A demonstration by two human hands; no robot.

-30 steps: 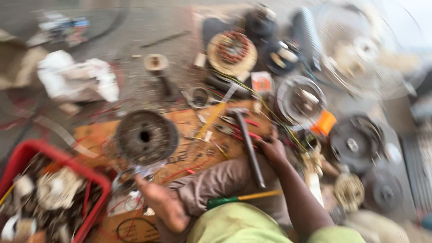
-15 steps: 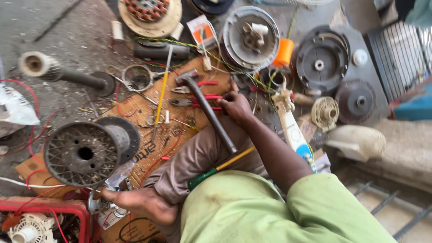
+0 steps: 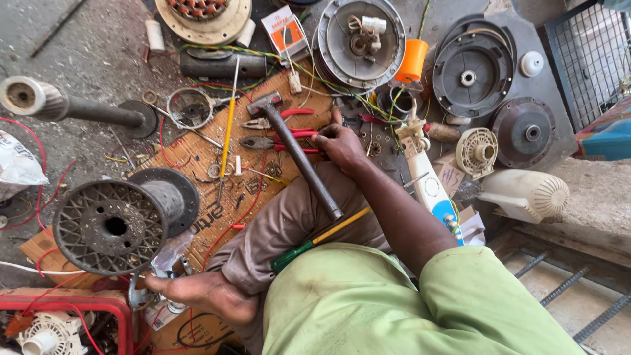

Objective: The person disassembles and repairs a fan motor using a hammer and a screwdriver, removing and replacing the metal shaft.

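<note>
Right hand [image 3: 342, 144] reaches far from the body, forearm running up from the green sleeve [image 3: 473, 296] at near right, wrist bent left. Fingers curled, pinched on the red handles of the pliers [image 3: 276, 141]; thumb sticks up on the far side. Left hand not in view.

Pliers lie flat on the cardboard [image 3: 197, 158], jaws pointing left, metal head dark grey, red grips toward the hand. A second pair of red-handled pliers [image 3: 273, 119] lies just beyond, apart from the hand.

Hammer [image 3: 299, 158] lies diagonally: dark head far left near the second pliers, shaft crossing over the held pliers' grips and ending on the brown trouser knee [image 3: 289, 217]. Hand is just right of the shaft; touching or not, cannot tell.

Screwdriver [image 3: 315, 240], green grip and yellow shaft, rests on the thigh near the hammer's end. Another long yellow screwdriver [image 3: 229, 125] lies on the cardboard, left of the hammer. Bare foot [image 3: 204, 292] at near left, beside a dark wire spool [image 3: 118, 220] lying on its side.

Far side: round motor housing [image 3: 358, 43], orange cap [image 3: 413, 60], wound stator [image 3: 204, 13], black fan covers [image 3: 473, 69] on the right. Red and green wires strewn over the cardboard. Red crate [image 3: 125, 319] at near left corner.
</note>
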